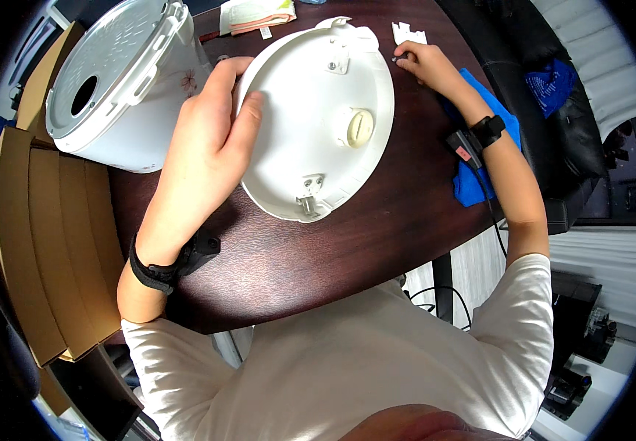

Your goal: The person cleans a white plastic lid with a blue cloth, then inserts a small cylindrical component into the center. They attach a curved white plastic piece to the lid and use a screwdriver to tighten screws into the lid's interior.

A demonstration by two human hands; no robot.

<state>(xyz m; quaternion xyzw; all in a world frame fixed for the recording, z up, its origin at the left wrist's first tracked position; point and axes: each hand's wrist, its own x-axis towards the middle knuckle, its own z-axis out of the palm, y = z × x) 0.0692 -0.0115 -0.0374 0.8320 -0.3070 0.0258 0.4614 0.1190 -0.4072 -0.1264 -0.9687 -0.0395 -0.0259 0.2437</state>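
Observation:
My left hand (219, 128) is closed on the rim of a white round plastic lid (296, 117), thumb on its inner face and fingers behind. The lid is tilted so its hollow inside shows, with a cream round cap (360, 128), a screwed metal plate near the far edge and a metal hinge piece (307, 204) near the close edge. At the far right of the table my right hand (428, 66) has its fingertips pinched by a small white plastic part (408, 34). Something small and dark shows at those fingertips, too small to name.
A white appliance body (163, 125) with a perforated grey top stands at the left, beside brown cardboard (53, 235). Folded cloths (258, 16) lie at the back. A blue cloth (472, 184) lies under my right forearm, where a cable hangs. A black sofa (509, 44) stands beyond.

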